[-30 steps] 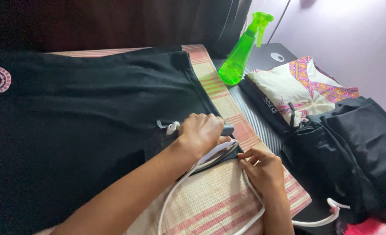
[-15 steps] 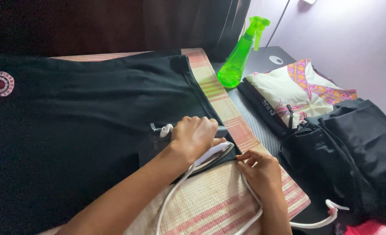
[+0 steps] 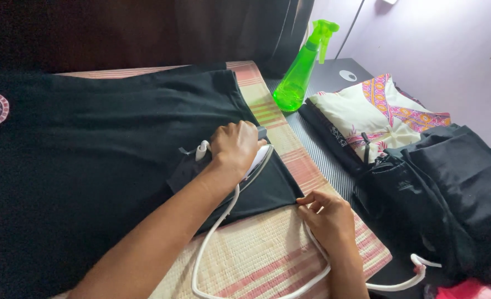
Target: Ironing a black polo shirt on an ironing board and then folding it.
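Striped mat (image 3: 267,260): left hand (image 3: 235,145) gripping iron (image 3: 256,160), long axis toward upper right.

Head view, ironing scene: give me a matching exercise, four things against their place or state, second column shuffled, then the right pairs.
Things:
1. spray bottle
2. iron
3. patterned cream garment
4. right hand

Places or states:
A. folded, lying between the bottle and a heap of dark clothes
B. standing upright past the mat's far corner
C. pinching the black garment's corner
D. gripped by the left hand on the black garment

Pairs: 1-B, 2-D, 3-A, 4-C
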